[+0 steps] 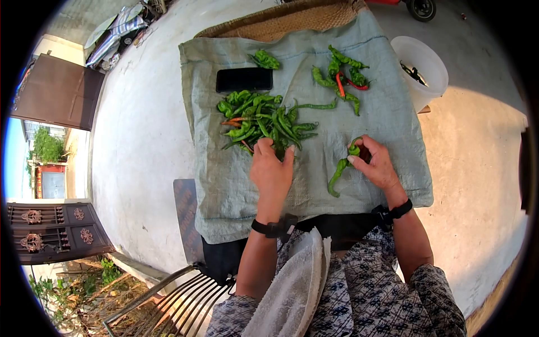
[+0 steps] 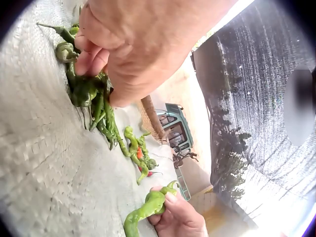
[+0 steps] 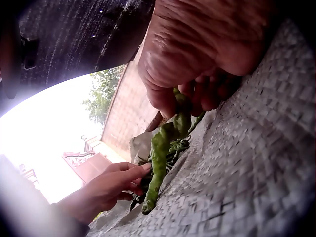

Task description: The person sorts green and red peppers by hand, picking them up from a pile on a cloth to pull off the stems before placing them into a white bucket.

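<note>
A large pile of green peppers point(image 1: 252, 115) with a few reddish ones lies on a grey-green woven sack point(image 1: 303, 180). The left hand point(image 1: 272, 168) reaches into the near edge of this pile, its fingers bent among the peppers; in the left wrist view the fingertips are partly hidden. Thumb and fingers of the right hand point(image 1: 376, 163) pinch one long twisted green pepper point(image 1: 337, 178) at its upper end, its lower part hanging toward the sack. In the right wrist view this pepper point(image 3: 159, 158) stretches down from the fingers.
Beyond the pile lie a black phone point(image 1: 244, 80) and a single pepper point(image 1: 265, 59). A smaller group of green and red peppers point(image 1: 339, 78) is at the right. A white bucket point(image 1: 435, 62) holding some dark pieces stands past the sack's right edge. A wicker rim point(image 1: 281, 25) shows behind.
</note>
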Demonstrator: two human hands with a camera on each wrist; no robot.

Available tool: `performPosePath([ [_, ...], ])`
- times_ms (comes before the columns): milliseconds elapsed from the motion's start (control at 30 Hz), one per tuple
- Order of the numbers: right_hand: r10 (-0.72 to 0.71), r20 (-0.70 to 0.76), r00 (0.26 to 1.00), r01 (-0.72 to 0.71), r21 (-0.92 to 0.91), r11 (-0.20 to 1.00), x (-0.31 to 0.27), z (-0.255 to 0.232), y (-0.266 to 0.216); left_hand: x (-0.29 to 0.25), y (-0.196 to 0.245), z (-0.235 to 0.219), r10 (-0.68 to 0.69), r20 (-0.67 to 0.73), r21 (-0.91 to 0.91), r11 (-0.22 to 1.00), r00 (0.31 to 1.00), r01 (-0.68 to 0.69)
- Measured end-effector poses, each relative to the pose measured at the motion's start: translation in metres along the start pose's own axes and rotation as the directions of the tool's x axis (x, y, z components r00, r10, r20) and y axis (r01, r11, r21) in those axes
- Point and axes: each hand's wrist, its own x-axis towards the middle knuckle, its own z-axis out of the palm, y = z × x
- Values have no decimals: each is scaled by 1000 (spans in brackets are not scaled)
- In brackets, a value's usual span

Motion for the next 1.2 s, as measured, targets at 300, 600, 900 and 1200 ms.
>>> performPosePath([
  [300, -34, -16, 999, 34, -1, 999, 1, 1, 5, 9, -49, 2, -249, 115, -442, 854, 962, 274],
  [600, 0, -8, 1000, 0, 29, 1000, 1, 2, 2, 10, -55, -33, -266, 249, -922, 229, 931, 312],
  [900, 25, 3, 1000, -25, 94, 995, 1, 1, -4, 2, -19, -14, 14, 413, -910, -19, 911, 413],
  [1200, -58, -28, 998, 63, 256, 965, 5, 4, 2, -12, 8, 25, 20, 484, -857, 212, 875, 469],
])
